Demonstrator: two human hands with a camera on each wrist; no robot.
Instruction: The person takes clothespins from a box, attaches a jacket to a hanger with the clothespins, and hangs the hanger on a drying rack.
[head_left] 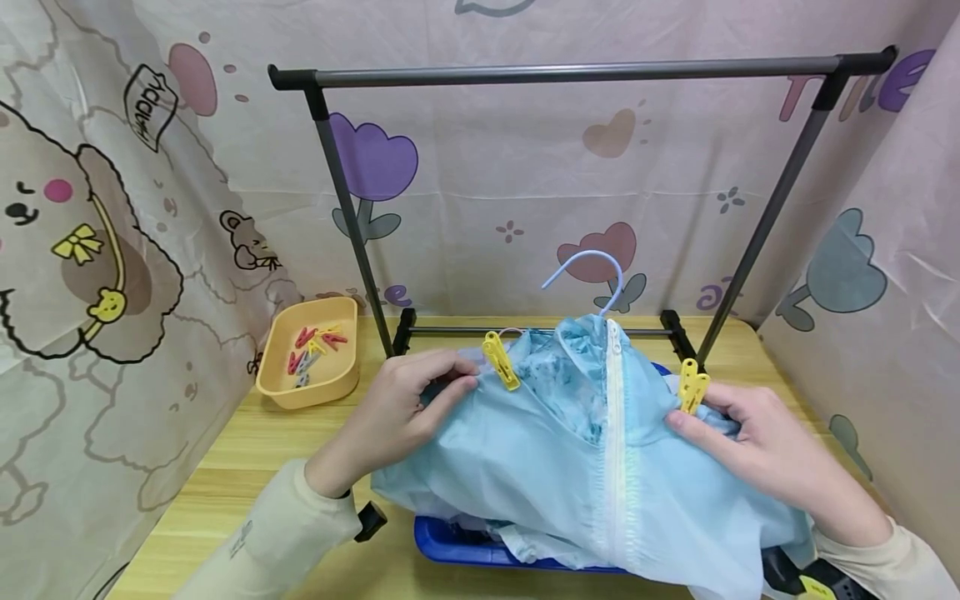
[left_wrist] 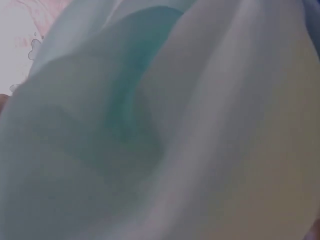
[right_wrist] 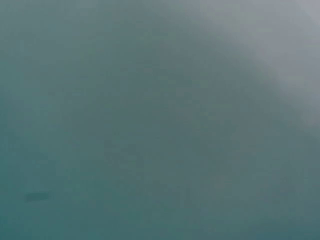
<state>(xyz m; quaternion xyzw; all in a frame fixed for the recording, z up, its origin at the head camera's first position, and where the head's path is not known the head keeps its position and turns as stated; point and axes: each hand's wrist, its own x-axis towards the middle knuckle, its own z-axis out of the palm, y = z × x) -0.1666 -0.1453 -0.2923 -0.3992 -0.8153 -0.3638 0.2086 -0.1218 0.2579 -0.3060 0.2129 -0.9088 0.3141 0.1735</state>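
A light blue zip-up jacket (head_left: 517,467) is on a clothes hanger (head_left: 619,275), whose pale hook rises from the collar. One yellow clothespin (head_left: 501,360) is clipped at its left shoulder, and another yellow clothespin (head_left: 692,386) at its right shoulder. My left hand (head_left: 401,408) pinches the left shoulder cloth between thumb and fingers. With my right hand (head_left: 772,454) I grip the right shoulder just beside its clothespin, thumb in front; some fingers are hidden behind the cloth. Close, blurred jacket fabric (left_wrist: 150,125) fills most of the left wrist view and covers the right wrist view.
Behind the jacket stands a dark metal clothes rack (head_left: 577,73) with a high crossbar. A yellow tray (head_left: 330,396) with several small red, yellow and grey clothespins sits at the left. Under the jacket is a blue basket (head_left: 450,542) on the wooden table (head_left: 225,492).
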